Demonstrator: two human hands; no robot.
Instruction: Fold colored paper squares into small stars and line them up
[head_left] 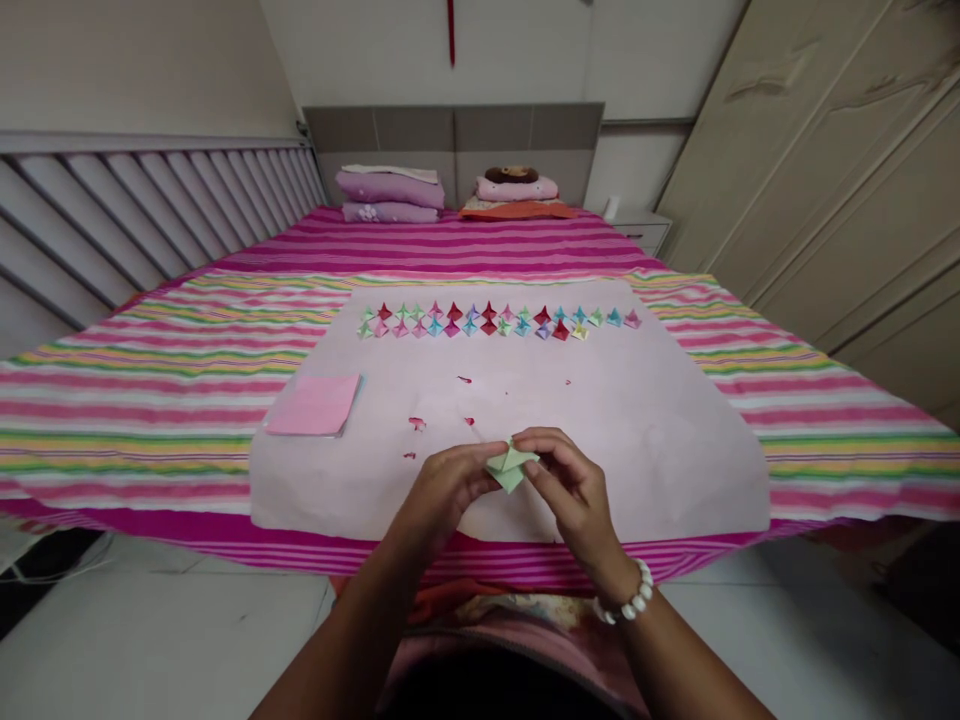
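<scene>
Left hand (452, 484) pinched the green paper (511, 472) at nine o'clock, right hand (576, 488) at three; light, even fingertip pressure seemed best for crisp creases without tearing.

Dim, soft light, muted shadows, wide-angle distortion stretching the edges

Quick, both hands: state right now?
Left hand: closed on the left side of the green folded paper.
Right hand: closed on the same paper's right side, white bead bracelet at that wrist.
</scene>
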